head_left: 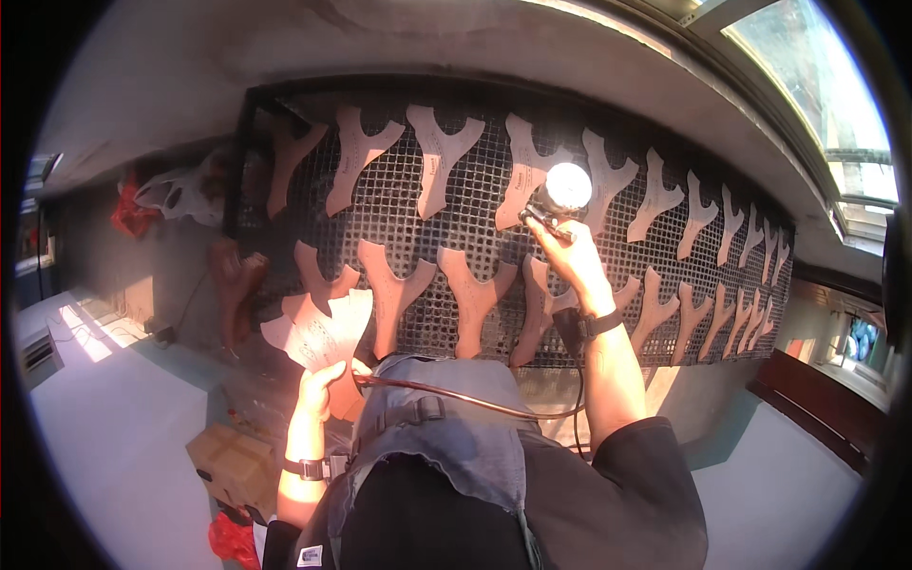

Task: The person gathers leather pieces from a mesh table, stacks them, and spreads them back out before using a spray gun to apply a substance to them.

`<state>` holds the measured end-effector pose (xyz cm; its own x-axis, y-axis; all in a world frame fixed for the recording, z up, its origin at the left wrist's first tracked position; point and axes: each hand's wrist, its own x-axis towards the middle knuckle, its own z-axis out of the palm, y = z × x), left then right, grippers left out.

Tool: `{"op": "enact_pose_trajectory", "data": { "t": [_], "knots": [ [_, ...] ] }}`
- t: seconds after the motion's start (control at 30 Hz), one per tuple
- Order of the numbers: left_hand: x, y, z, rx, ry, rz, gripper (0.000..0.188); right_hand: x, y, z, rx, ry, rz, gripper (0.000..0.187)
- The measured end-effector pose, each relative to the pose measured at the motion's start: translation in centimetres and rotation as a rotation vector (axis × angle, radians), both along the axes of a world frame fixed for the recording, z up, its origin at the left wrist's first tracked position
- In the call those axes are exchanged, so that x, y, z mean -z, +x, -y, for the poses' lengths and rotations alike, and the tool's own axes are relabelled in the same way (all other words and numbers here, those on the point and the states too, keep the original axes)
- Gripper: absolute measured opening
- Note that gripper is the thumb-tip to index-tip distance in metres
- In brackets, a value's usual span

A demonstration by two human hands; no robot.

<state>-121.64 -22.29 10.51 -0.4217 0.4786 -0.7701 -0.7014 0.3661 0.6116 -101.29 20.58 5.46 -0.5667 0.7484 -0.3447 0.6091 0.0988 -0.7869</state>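
Observation:
My left hand point(321, 388) is closed on a few overlapping Y-shaped leather pieces point(318, 328), pinkish brown and fanned out, at the near left edge of a dark grid rack point(408, 228). In my right hand point(575, 256) is a spray gun point(543, 217) with a round, bright white cup point(567, 187), over the middle of the rack. Its nozzle is near a leather piece point(521, 171) in the far row. Two rows of similar pieces lie spread on the grid. A brown hose point(465, 393) crosses in front of my body, one end near my left hand.
More brown pieces point(236, 290) hang or stand at the rack's left end. Plastic bags point(180, 193) lie at the far left. A cardboard box point(233, 465) and red bag point(231, 539) are at the near left. A wall and windows point(817, 85) bound the far side.

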Motion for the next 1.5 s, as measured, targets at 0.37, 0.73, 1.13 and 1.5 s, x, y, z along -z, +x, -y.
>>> {"op": "enact_pose_trajectory", "data": {
  "t": [0.37, 0.73, 1.13, 1.5],
  "knots": [
    [-0.3, -1.4, 0.2, 0.084, 0.035, -0.068, 0.033, -0.9, 4.2, 5.0, 0.021, 0.146, 0.091, 0.040],
    [-0.8, -0.7, -0.6, 0.093, 0.010, -0.107, 0.034, -0.1, 0.2, -4.1, 0.138, 0.261, 0.066, 0.041],
    [-1.5, 0.0, -1.0, 0.061, 0.023, -0.082, 0.034, -2.2, 1.3, -10.3, 0.357, 0.405, -0.018, 0.045],
    [-0.7, -2.3, 3.9, 0.066, 0.102, -0.063, 0.033, -1.1, 0.9, -2.8, 0.428, 0.172, -0.013, 0.041]
  ]
}}
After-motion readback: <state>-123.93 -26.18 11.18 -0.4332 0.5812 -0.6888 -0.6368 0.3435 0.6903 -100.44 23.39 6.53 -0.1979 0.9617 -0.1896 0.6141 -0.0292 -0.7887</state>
